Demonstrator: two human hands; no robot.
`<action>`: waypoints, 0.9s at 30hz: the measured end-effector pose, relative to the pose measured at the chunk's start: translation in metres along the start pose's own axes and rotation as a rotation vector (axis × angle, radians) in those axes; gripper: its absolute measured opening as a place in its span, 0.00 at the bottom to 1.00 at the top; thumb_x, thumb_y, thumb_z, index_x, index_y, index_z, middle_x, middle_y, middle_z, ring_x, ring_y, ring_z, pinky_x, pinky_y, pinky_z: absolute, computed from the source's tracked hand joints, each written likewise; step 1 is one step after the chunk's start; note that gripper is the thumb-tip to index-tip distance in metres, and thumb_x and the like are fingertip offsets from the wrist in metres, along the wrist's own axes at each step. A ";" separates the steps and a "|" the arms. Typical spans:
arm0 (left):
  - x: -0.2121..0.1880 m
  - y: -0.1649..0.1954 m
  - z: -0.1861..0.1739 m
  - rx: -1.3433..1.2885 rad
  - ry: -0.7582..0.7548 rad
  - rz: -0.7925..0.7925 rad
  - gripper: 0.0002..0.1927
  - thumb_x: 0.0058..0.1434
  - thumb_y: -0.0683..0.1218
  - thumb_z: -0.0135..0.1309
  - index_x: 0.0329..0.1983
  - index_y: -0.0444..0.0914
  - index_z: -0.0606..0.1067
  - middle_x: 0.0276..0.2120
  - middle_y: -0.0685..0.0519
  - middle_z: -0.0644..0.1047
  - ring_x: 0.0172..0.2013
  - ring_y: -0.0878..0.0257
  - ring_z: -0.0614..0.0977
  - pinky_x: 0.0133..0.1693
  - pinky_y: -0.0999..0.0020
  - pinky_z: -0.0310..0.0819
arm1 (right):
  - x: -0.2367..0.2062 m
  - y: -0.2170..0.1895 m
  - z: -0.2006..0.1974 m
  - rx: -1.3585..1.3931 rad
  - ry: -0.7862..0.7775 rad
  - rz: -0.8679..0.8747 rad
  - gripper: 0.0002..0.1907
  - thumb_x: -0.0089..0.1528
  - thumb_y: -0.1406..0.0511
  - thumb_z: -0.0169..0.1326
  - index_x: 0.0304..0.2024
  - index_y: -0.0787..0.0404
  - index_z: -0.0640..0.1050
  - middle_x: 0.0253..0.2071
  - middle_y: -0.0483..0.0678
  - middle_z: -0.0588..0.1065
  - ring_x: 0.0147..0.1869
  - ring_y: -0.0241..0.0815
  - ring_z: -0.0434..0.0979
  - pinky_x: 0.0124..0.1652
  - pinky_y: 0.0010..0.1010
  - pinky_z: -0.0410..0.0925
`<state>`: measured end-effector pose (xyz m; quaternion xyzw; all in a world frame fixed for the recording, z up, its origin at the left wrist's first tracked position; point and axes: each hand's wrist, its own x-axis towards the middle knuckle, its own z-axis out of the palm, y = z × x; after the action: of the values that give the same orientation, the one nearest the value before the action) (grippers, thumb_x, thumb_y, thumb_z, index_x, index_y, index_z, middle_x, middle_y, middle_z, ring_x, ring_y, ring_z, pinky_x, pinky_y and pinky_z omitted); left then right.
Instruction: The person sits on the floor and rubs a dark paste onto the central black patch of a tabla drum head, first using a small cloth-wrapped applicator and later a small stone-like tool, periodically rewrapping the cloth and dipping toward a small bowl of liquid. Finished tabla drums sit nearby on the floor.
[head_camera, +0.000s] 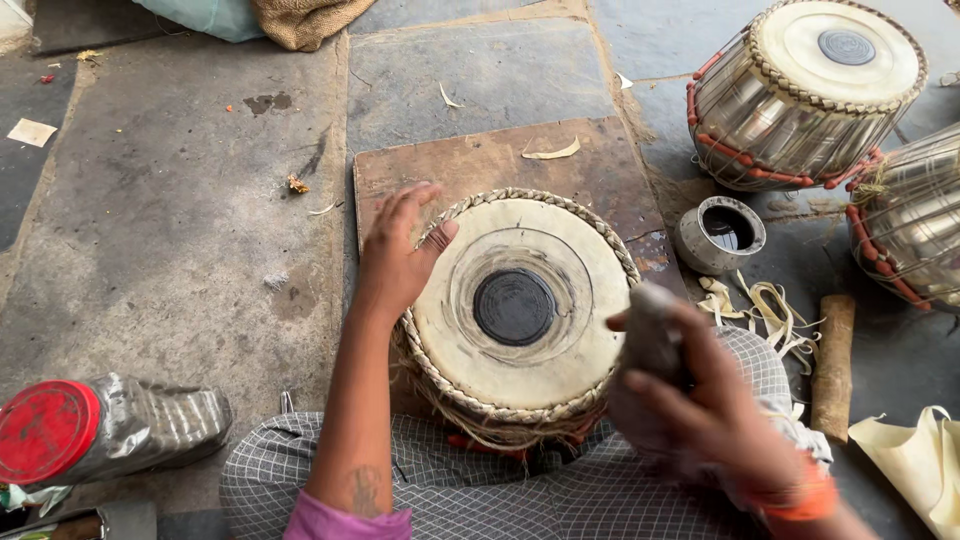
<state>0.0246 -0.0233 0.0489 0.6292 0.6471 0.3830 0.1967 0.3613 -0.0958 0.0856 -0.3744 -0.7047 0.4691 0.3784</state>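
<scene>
Your right hand (700, 400) is blurred, so its outline is hard to read; the fingers (655, 385) are clenched around a smooth grey stone (650, 335), whose lower part is hidden inside your grip. An orange band at that wrist runs off the bottom edge. Your left hand (395, 255) is sharper: its fingers (405, 205) are spread and released, holding nothing, the palm and thumb pressed against the braided rim of the drum (515, 305).

The drum stands upright between your hands, its pale skin facing up with a black round patch at the middle. Its left rim touches your left thumb; the fingers point away from you, past the rim. The stone in your right fingers is at the drum's right edge, over the rim; whether it touches the skin you cannot tell. The drum's body is hidden below the head, and its near side is covered by your checked cloth (500, 490).

Beyond your right fingers, a small grey pot (720, 235) sits on the floor, with pale strips (770, 310) and a wooden stick (832, 365) beside it. Two metal drums (800, 95) are cut off at the right edge. Well left of your left hand lies a bottle with a red cap (100, 430).
</scene>
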 end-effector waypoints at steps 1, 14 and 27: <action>0.006 -0.008 0.005 -0.022 -0.062 -0.052 0.29 0.66 0.62 0.51 0.65 0.44 0.71 0.63 0.47 0.71 0.61 0.48 0.72 0.58 0.47 0.66 | 0.009 0.013 0.019 -0.196 0.013 -0.130 0.32 0.60 0.75 0.55 0.65 0.62 0.63 0.61 0.56 0.75 0.62 0.48 0.78 0.57 0.38 0.70; 0.014 -0.036 0.014 -0.357 -0.210 0.011 0.27 0.67 0.56 0.53 0.66 0.42 0.71 0.65 0.46 0.73 0.66 0.53 0.72 0.64 0.59 0.64 | 0.110 0.012 -0.011 -0.474 -0.209 -0.250 0.34 0.57 0.77 0.49 0.68 0.62 0.68 0.61 0.58 0.66 0.61 0.45 0.72 0.59 0.34 0.67; 0.007 -0.040 0.017 -0.360 -0.211 -0.056 0.21 0.71 0.50 0.47 0.66 0.45 0.71 0.65 0.47 0.74 0.66 0.53 0.73 0.63 0.58 0.67 | 0.149 0.018 0.024 -0.990 -0.611 -0.562 0.27 0.57 0.63 0.51 0.60 0.48 0.78 0.60 0.43 0.70 0.60 0.48 0.67 0.60 0.44 0.60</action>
<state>0.0097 -0.0089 0.0098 0.6024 0.5613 0.4187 0.3832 0.2782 0.0320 0.0892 -0.1555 -0.9848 0.0572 0.0518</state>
